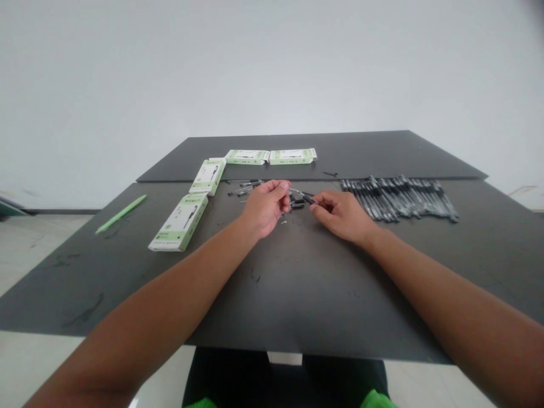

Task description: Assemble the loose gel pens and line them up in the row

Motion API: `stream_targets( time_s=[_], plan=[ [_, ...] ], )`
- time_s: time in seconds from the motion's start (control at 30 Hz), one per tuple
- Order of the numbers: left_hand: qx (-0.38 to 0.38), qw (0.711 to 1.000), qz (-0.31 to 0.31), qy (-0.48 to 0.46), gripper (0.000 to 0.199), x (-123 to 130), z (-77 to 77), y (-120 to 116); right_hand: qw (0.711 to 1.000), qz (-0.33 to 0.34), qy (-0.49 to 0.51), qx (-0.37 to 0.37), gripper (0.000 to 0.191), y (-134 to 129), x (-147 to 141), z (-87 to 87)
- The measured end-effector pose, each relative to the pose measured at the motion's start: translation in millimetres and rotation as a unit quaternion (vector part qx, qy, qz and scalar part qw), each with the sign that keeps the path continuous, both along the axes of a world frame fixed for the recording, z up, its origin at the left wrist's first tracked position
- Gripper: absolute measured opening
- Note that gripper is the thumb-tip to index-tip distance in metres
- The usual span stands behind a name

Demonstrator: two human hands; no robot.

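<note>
Both of my hands meet over the middle of the dark table, with a slim pen (306,198) between them. My right hand (342,212) pinches its black end between thumb and fingers. At the pen's thin, pale end, the thumb and fingertips of my left hand (268,207) are pressed together on it. I cannot tell whether this is one piece or two parts joined. Beneath and behind my left hand lie loose pen parts (249,184), partly hidden by it. Just right of my right hand, many clear pens with black ends (399,198) lie side by side in a row.
Flat green-and-white pen boxes stand in an angled line: a near-left box (176,224), one behind it (207,177), and two at the back (246,157) (293,156). A green pen-shaped stick (122,214) lies far left. Small black bits (330,174) lie near the table's seam.
</note>
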State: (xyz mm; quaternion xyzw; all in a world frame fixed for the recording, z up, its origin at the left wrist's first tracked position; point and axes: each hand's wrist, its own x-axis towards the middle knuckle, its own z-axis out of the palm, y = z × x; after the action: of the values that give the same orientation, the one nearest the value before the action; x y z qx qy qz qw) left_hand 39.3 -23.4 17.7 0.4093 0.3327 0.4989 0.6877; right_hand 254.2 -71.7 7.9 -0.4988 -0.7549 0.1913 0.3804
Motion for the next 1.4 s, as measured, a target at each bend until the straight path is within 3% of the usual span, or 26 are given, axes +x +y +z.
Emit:
stream_targets(
  time_s=[0.2,0.8,1.4],
  plan=[
    [-0.016,1.0,-0.01,0.002,0.013,2,-3.0,-2,1.0,0.002,-0.002,-0.011,0.021,-1,-2,3.4],
    [0.044,0.997,-0.02,0.06,0.021,4,-10.6,-3,1.0,0.011,-0.013,-0.012,0.02,-1,-3,3.8],
    [0.053,0.993,-0.045,0.091,0.024,3,-11.4,-5,1.0,0.017,-0.009,-0.013,0.021,-1,-3,2.4]
  ],
)
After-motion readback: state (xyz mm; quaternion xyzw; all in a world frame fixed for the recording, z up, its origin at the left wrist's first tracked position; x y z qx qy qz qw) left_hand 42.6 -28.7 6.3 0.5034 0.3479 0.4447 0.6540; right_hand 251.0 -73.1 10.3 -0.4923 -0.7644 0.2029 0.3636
